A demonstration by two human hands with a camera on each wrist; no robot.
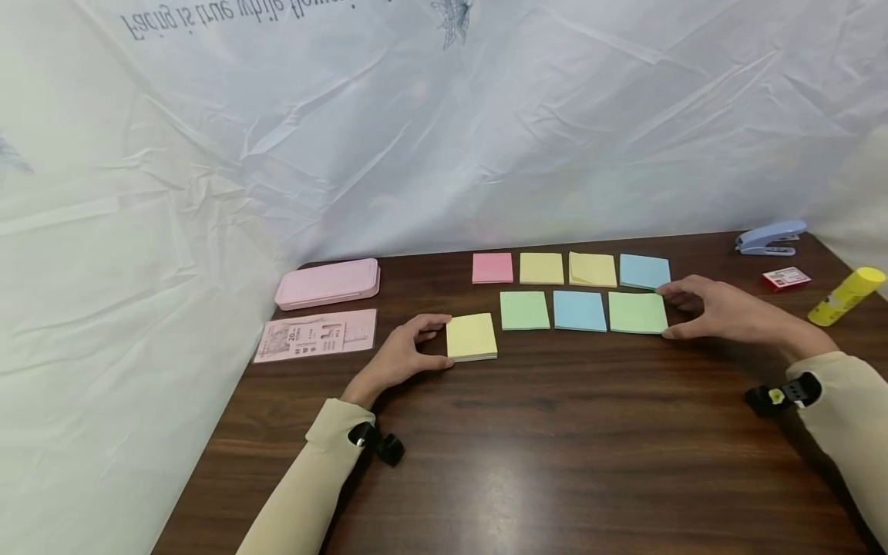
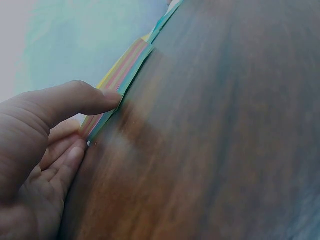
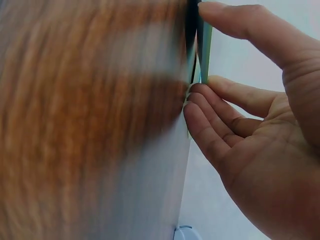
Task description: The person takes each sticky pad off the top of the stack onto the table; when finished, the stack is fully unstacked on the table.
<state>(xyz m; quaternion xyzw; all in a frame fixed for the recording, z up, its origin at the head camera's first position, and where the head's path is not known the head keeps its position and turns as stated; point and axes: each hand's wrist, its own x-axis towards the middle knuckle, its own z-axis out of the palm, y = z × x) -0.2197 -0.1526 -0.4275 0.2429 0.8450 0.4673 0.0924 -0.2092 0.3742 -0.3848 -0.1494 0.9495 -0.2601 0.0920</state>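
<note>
Between the thumb and fingers of my left hand (image 1: 402, 353) is a thick stack of sticky notes (image 1: 472, 337) with a yellow top, pinched at its left side. The left wrist view shows colored layers along the edge of this stack (image 2: 125, 70). On the right, my right hand (image 1: 718, 310) pinches a thin green sticky note pad (image 1: 637, 312) at its right corners. That pad ends a row with a blue pad (image 1: 580, 311) and another green pad (image 1: 524, 310). Behind them lie a pink pad (image 1: 492, 267), two yellow pads (image 1: 541, 268) and a blue pad (image 1: 645, 271).
At the back left, a pink case (image 1: 328, 283) lies behind a pink printed packet (image 1: 315, 336). A blue stapler (image 1: 770, 237), a small red-and-white box (image 1: 786, 278) and a yellow glue stick (image 1: 846, 297) are at the right. White sheeting (image 1: 444, 154) borders the dark wooden table (image 1: 541, 447).
</note>
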